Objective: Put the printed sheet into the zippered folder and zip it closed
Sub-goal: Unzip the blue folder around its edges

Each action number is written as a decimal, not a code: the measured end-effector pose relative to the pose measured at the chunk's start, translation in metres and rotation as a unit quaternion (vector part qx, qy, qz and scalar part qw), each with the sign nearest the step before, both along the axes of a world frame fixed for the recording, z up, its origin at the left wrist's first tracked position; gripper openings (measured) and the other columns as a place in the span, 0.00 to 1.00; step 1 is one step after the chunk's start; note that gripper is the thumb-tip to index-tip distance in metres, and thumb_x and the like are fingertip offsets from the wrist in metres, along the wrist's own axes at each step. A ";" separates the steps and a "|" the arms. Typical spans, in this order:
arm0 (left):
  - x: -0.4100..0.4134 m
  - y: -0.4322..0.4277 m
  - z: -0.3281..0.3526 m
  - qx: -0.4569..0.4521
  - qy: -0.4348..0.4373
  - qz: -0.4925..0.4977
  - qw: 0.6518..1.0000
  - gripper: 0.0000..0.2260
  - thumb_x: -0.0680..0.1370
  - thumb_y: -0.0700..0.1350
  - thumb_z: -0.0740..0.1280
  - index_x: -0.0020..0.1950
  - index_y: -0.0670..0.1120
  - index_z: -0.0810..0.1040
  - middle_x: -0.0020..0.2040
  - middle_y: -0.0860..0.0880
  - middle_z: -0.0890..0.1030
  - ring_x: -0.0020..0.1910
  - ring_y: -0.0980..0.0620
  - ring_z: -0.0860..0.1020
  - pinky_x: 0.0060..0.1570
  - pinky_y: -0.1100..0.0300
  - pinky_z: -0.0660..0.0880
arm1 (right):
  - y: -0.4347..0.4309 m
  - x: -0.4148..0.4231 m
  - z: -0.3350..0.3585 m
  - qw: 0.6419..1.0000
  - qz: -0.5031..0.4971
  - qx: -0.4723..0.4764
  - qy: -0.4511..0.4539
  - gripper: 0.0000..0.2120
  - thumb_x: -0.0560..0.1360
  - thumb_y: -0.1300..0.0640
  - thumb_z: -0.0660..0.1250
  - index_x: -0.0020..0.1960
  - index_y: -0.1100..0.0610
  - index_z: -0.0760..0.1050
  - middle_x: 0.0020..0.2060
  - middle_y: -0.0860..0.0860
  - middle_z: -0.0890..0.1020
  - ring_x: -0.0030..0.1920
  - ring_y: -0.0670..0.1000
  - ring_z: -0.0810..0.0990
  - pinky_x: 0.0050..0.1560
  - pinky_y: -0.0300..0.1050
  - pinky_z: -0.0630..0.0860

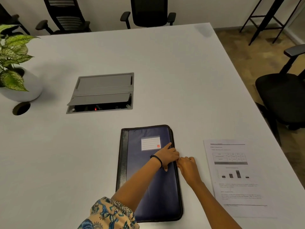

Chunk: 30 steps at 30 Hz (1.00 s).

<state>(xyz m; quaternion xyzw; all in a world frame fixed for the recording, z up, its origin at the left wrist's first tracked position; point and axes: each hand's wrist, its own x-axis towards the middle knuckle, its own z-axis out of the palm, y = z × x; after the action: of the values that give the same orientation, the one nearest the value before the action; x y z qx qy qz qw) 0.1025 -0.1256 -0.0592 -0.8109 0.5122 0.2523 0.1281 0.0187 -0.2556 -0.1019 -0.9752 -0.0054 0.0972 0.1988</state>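
Note:
A dark blue zippered folder (148, 184) with a black spine and a white label lies closed and flat on the white table (115, 55). The printed sheet (237, 177), with a table and a bar chart on it, lies on the table to the folder's right. My left hand (166, 157) rests flat on the folder's cover near its right edge, fingers spread. My right hand (188, 167) is at the folder's right edge, its fingertips pinched together at the zipper beside my left hand; the zipper pull itself is hidden by the fingers.
A grey cable box (102, 93) with a half-raised lid is set into the table's middle. A potted plant (14, 71) stands at the left, next to a round cable hole (21, 108). Black office chairs (283, 100) stand at the right edge and the far side.

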 end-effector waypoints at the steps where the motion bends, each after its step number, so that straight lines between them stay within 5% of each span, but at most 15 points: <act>1: -0.001 0.000 0.001 -0.002 -0.001 0.004 1.000 0.31 0.68 0.47 0.75 0.68 0.44 0.67 0.68 0.45 0.70 0.70 0.44 0.64 0.74 0.39 0.46 | -0.002 0.001 -0.003 1.000 -0.007 0.003 0.008 0.05 0.69 0.61 0.72 0.37 0.56 0.78 0.31 0.53 0.81 0.35 0.53 0.78 0.41 0.42 0.69; 4: -0.001 0.000 0.002 -0.012 0.002 0.014 1.000 0.29 0.68 0.46 0.75 0.66 0.46 0.68 0.66 0.46 0.71 0.69 0.45 0.65 0.73 0.37 0.45 | -0.008 0.002 -0.007 1.000 0.013 -0.014 0.018 0.05 0.71 0.60 0.70 0.37 0.57 0.79 0.33 0.55 0.82 0.39 0.56 0.78 0.47 0.46 0.72; 10: -0.001 0.002 0.000 -0.021 0.007 0.023 1.000 0.27 0.67 0.46 0.75 0.62 0.46 0.70 0.64 0.47 0.72 0.67 0.46 0.66 0.71 0.36 0.41 | -0.014 -0.018 0.005 0.989 0.137 -0.053 0.005 0.11 0.57 0.56 0.81 0.27 0.47 0.78 0.24 0.43 0.78 0.25 0.43 0.74 0.36 0.33 0.66; 13: 0.000 0.002 0.001 -0.025 0.016 0.024 0.999 0.26 0.67 0.46 0.75 0.61 0.46 0.70 0.63 0.46 0.72 0.67 0.46 0.66 0.71 0.35 0.41 | -0.021 -0.032 0.008 0.984 0.179 -0.011 -0.008 0.05 0.62 0.54 0.77 0.32 0.47 0.81 0.27 0.42 0.81 0.28 0.43 0.76 0.36 0.35 0.69; 16: 0.000 0.002 0.004 -0.024 0.025 0.032 0.999 0.25 0.67 0.45 0.75 0.62 0.46 0.70 0.64 0.46 0.71 0.68 0.46 0.65 0.71 0.36 0.41 | -0.026 -0.035 0.005 0.986 0.147 0.082 0.008 0.04 0.70 0.57 0.69 0.40 0.54 0.83 0.34 0.49 0.84 0.33 0.50 0.79 0.40 0.41 0.68; 22: -0.020 0.000 0.003 0.020 0.023 0.021 0.999 0.31 0.67 0.47 0.75 0.68 0.47 0.67 0.70 0.44 0.65 0.72 0.43 0.60 0.72 0.36 0.42 | -0.015 -0.033 0.006 0.996 0.078 0.043 -0.001 0.06 0.74 0.59 0.66 0.43 0.56 0.82 0.38 0.52 0.84 0.40 0.52 0.78 0.53 0.44 0.66; 30: -0.044 0.003 -0.003 0.012 -0.002 0.061 0.998 0.38 0.65 0.46 0.77 0.70 0.46 0.62 0.72 0.43 0.63 0.73 0.43 0.58 0.72 0.37 0.53 | -0.016 -0.033 0.007 0.993 0.108 -0.043 -0.006 0.06 0.70 0.60 0.70 0.36 0.52 0.82 0.32 0.49 0.83 0.33 0.50 0.77 0.39 0.41 0.70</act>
<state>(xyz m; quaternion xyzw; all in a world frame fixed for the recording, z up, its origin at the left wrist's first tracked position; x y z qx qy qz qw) 0.0585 -0.1228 -0.0619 -0.8395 0.4586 0.2640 0.1237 -0.0139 -0.2715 -0.0951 -0.9770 -0.1081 0.1125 0.1452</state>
